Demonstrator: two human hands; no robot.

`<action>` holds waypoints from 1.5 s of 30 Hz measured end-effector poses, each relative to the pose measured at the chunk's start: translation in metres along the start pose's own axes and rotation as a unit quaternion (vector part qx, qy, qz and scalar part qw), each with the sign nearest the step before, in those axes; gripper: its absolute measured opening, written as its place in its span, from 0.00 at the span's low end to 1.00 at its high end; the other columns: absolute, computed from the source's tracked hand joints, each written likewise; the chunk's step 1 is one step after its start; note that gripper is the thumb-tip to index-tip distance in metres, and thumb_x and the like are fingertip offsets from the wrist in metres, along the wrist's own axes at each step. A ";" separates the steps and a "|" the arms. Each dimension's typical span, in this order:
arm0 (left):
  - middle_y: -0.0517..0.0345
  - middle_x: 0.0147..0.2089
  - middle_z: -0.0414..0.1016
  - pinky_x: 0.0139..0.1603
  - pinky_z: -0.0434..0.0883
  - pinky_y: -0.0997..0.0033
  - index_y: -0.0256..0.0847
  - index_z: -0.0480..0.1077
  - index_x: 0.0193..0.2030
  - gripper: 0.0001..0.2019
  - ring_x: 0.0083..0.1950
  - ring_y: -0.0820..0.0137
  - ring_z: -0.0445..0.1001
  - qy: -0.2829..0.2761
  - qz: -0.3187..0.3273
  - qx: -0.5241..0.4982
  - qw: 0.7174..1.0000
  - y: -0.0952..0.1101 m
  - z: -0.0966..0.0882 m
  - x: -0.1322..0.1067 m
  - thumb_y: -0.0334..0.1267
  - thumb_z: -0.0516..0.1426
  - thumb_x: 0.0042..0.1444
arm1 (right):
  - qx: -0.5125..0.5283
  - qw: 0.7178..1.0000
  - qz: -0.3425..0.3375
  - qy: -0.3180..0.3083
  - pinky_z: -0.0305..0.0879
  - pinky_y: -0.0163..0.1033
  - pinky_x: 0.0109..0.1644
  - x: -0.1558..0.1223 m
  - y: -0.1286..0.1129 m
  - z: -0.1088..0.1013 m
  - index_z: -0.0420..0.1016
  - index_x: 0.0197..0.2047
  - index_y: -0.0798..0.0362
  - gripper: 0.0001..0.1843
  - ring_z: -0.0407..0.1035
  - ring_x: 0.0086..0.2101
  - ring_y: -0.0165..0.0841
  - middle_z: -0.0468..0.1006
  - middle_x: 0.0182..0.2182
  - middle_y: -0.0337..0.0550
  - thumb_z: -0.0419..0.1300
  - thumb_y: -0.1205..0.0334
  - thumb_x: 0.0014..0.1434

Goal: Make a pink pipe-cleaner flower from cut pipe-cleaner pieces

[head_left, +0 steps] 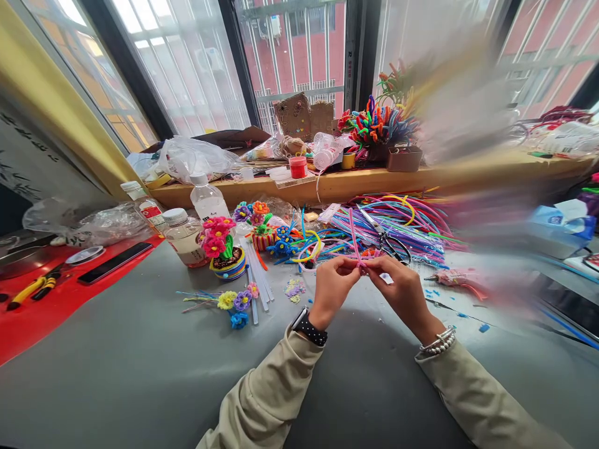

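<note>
My left hand and my right hand meet above the grey table, fingertips pinched together. Both hold a pink pipe cleaner that rises from between the fingers and leans back to the left. The left wrist wears a black watch, the right wrist silver bracelets. Just beyond the hands lies a heap of coloured pipe cleaners with scissors on top.
Small flower pots of pipe-cleaner blooms, loose flowers, clear sticks and bottles stand left of the hands. A phone and pliers lie on red cloth. The window ledge holds clutter. The right side is motion-blurred.
</note>
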State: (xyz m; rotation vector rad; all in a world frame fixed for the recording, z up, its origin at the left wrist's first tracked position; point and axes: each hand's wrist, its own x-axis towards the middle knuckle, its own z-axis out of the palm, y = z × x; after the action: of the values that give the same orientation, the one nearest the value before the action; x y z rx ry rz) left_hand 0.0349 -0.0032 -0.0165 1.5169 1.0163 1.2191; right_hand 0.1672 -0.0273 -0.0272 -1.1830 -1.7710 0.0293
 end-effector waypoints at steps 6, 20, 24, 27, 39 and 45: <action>0.54 0.29 0.75 0.34 0.69 0.73 0.36 0.72 0.27 0.06 0.31 0.70 0.72 -0.006 0.008 0.002 1.000 0.004 -0.001 0.000 0.36 0.58 0.42 | 0.034 0.999 0.010 0.012 0.66 0.37 0.35 0.001 -0.002 -0.001 0.69 0.36 0.51 0.06 0.69 0.29 0.31 0.74 0.32 0.42 0.53 0.66 0.54; 0.54 0.33 0.73 0.37 0.69 0.72 0.37 0.71 0.33 0.07 0.35 0.71 0.71 -0.016 0.042 0.002 0.999 0.005 -0.002 0.001 0.36 0.55 0.47 | 0.173 0.981 0.085 -0.003 0.68 0.39 0.37 0.007 -0.005 -0.003 0.72 0.33 0.51 0.06 0.68 0.36 0.33 0.72 0.34 0.43 0.56 0.60 0.51; 0.54 0.36 0.71 0.41 0.68 0.70 0.40 0.72 0.34 0.08 0.39 0.70 0.70 0.030 0.130 0.105 0.985 0.008 -0.006 0.002 0.30 0.53 0.48 | 0.274 0.944 0.177 -0.054 0.67 0.36 0.31 0.013 0.000 -0.009 0.72 0.35 0.53 0.14 0.68 0.32 0.32 0.73 0.33 0.45 0.52 0.53 0.53; 0.55 0.38 0.70 0.46 0.65 0.67 0.43 0.73 0.33 0.10 0.43 0.69 0.68 0.052 0.212 0.179 0.959 0.012 -0.007 0.001 0.27 0.52 0.48 | 0.347 0.894 0.257 -0.120 0.64 0.34 0.26 0.013 -0.001 -0.013 0.72 0.31 0.56 0.21 0.66 0.24 0.29 0.72 0.24 0.44 0.47 0.49 0.55; 0.54 0.32 0.71 0.37 0.68 0.71 0.36 0.70 0.34 0.11 0.35 0.71 0.70 -0.007 0.055 -0.028 0.998 0.014 -0.005 0.000 0.42 0.53 0.50 | 0.188 0.968 0.164 -0.002 0.59 0.32 0.24 0.009 -0.008 -0.012 0.68 0.25 0.54 0.12 0.61 0.21 0.27 0.69 0.22 0.39 0.58 0.54 0.49; 0.54 0.34 0.72 0.39 0.67 0.71 0.35 0.70 0.31 0.11 0.36 0.70 0.70 -0.057 0.017 -0.078 0.995 0.014 -0.002 -0.003 0.41 0.59 0.43 | -0.007 0.999 0.006 0.054 0.57 0.33 0.24 0.005 -0.010 -0.008 0.66 0.24 0.54 0.09 0.58 0.20 0.26 0.66 0.20 0.38 0.55 0.61 0.53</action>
State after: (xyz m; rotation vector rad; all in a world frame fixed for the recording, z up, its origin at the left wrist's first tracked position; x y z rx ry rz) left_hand 0.0336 -0.0097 -0.0031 1.4679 0.8043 1.1936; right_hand 0.1661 -0.0325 -0.0146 -1.1832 -1.6727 -0.0383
